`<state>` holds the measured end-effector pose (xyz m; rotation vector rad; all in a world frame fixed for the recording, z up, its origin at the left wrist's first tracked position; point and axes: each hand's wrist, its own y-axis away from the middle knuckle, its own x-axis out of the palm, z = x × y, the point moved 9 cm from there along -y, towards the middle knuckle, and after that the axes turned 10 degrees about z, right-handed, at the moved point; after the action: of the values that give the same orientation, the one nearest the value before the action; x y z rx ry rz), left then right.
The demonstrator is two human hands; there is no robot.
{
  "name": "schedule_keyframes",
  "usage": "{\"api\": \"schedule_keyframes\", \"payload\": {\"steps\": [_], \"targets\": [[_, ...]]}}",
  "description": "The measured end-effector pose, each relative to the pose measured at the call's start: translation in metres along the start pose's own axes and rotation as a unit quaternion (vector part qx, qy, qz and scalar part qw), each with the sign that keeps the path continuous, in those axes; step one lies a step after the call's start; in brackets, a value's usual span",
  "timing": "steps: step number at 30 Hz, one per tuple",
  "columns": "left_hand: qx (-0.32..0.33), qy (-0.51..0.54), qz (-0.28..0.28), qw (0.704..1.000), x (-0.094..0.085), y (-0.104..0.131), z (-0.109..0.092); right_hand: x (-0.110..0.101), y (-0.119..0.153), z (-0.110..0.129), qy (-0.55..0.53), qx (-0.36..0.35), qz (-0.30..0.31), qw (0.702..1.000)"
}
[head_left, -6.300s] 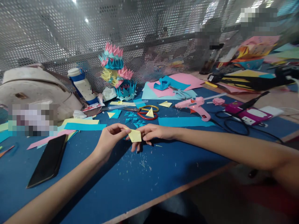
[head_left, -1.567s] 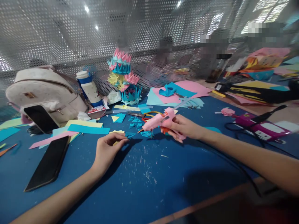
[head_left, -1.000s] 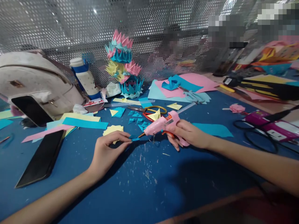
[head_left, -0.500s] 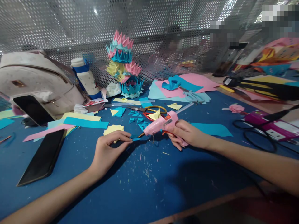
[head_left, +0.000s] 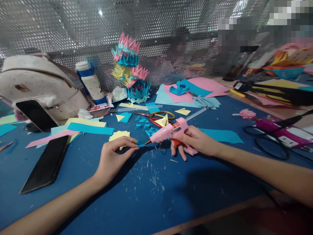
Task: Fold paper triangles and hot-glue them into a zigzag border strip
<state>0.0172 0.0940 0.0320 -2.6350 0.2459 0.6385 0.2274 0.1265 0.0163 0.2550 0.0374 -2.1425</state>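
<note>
Above the table (head_left: 110, 202), our left hand (head_left: 114, 155) pinches blue paper (head_left: 141, 145) at the nozzle (head_left: 148, 142); our right hand (head_left: 195, 140), holding the glue gun (head_left: 161, 133), has uncurled its lower fingers (head_left: 182, 153), apparently easing the trigger (head_left: 175, 143).

Room nearside of glue gun (head_left: 166, 132); scissors (head_left: 150, 115), blue triangles (head_left: 138, 126) obstruct far side.

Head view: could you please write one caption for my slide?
Left hand pinches blue paper; right hand points a pink glue gun at it.
</note>
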Motion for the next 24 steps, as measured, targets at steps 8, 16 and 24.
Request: {"api": "schedule_keyframes", "payload": {"steps": [8, 16, 24], "targets": [[0.002, 0.002, 0.006, 1.0, 0.0003, 0.0012, -0.0015, -0.0076, 0.0033, -0.0055, 0.041, 0.005, -0.043, 0.998], [-0.004, 0.008, 0.005, 1.0, 0.0007, 0.0006, 0.0015, -0.0075, 0.0039, -0.0099, 0.045, -0.003, -0.044, 0.998], [0.0, 0.005, 0.004, 1.0, 0.0004, 0.0006, -0.0004, -0.0064, 0.0041, -0.0071, 0.05, -0.001, -0.047, 0.998]]}}
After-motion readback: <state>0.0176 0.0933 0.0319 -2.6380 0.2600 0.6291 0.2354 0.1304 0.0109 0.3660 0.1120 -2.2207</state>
